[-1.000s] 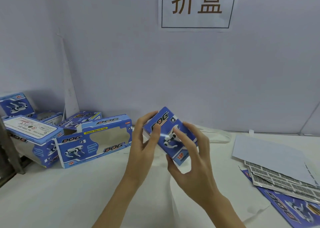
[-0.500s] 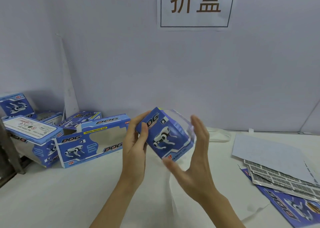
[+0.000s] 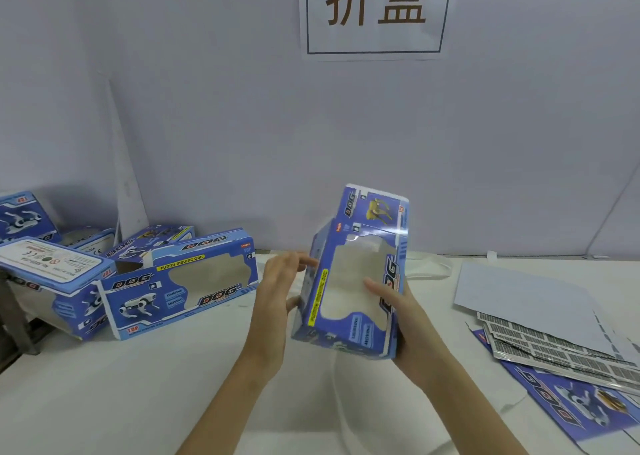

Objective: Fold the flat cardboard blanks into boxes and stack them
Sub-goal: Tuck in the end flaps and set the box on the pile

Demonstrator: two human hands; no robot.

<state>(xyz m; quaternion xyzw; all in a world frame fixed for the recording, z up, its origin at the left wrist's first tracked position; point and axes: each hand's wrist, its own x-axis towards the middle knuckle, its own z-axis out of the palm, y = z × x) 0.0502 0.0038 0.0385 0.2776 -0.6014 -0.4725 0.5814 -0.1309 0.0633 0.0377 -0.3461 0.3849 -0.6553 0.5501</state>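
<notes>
Head cam view: the blue "DOG" toy box (image 3: 353, 278) is standing on end, held up over the white table (image 3: 104, 385), tilted a bit, with its clear window facing the camera. The right hand (image 3: 401, 319) has it from the right side and underneath, thumb laid across the window and the rest of the fingers wrapped round the back, so most of those fingers are hidden behind the cardboard. The left hand (image 3: 277, 292) sits at the box's left edge with fingers fairly straight and reaching toward the side panel; it's motion-blurred, so I can't tell if the tips actually touch. The top flap of the box with the yellow dog picture sticks up past both hands.

Left of the left hand there's a bunch of finished boxes (image 3: 180, 285) lying on the table, some leaning on each other, the far-left ones cut off by the frame edge. Right of the right hand is a pile of flat blanks (image 3: 561, 347), grey printed sides mostly up, one blue face showing at the bottom. A paper sign (image 3: 375, 11) with Chinese characters hangs on the wall behind, its top cut off.
</notes>
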